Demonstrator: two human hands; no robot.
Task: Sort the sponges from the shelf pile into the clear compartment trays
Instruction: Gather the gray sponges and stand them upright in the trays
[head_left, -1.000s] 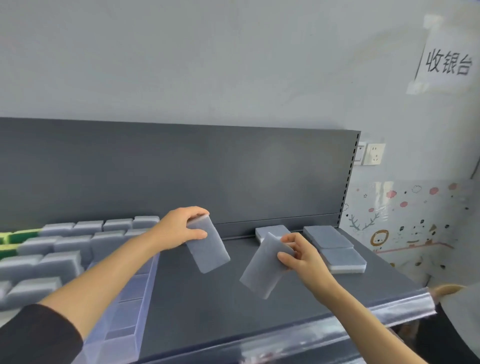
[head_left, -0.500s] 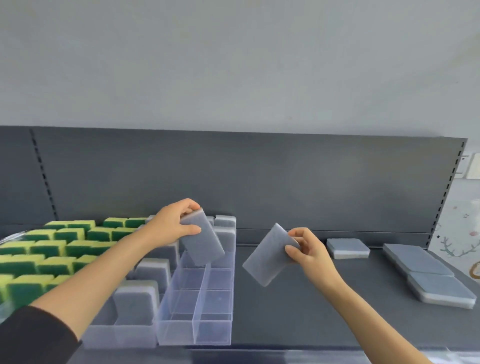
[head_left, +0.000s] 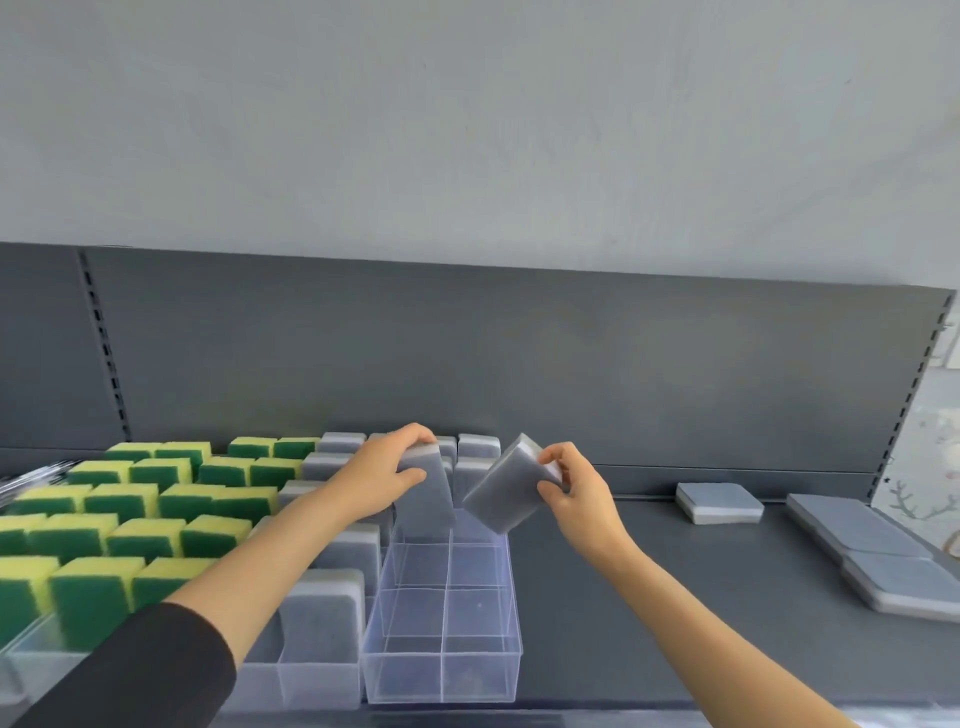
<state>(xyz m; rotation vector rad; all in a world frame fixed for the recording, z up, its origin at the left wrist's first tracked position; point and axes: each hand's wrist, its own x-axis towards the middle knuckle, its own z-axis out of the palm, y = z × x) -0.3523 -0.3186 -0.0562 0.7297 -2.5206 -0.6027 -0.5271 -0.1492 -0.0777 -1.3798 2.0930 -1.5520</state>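
Both arms reach forward over the clear tray (head_left: 441, 670). The left hand (head_left: 384, 475) pinches a grey sponge (head_left: 428, 491) upright, its lower end dipping into a back compartment. The right hand (head_left: 574, 488) grips a second grey sponge (head_left: 501, 491), tilted, just above the tray's back right corner.

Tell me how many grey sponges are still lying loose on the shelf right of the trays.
3: one near the back panel, two more at the right edge. Others may be out of frame.
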